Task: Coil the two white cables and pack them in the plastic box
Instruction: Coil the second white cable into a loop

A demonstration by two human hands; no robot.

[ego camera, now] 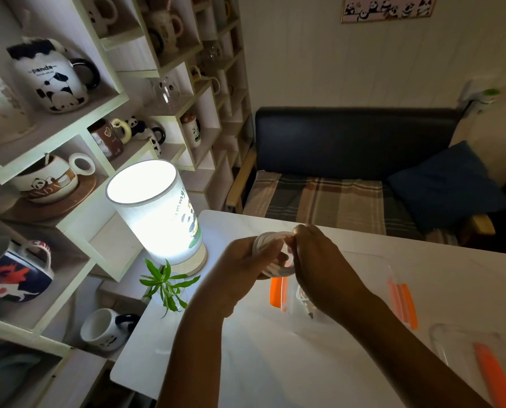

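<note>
Both hands hold one white cable coil above the white table. My left hand grips the looped bundle from the left. My right hand pinches the cable's end at the top of the coil. Under my right hand stands the clear plastic box with orange clips. Inside it lies a second white cable, mostly hidden by my right wrist.
A lit cylindrical lamp and a small green plant stand at the table's left. The clear lid with an orange clip lies at the right. Shelves of panda mugs fill the left; a dark sofa sits behind.
</note>
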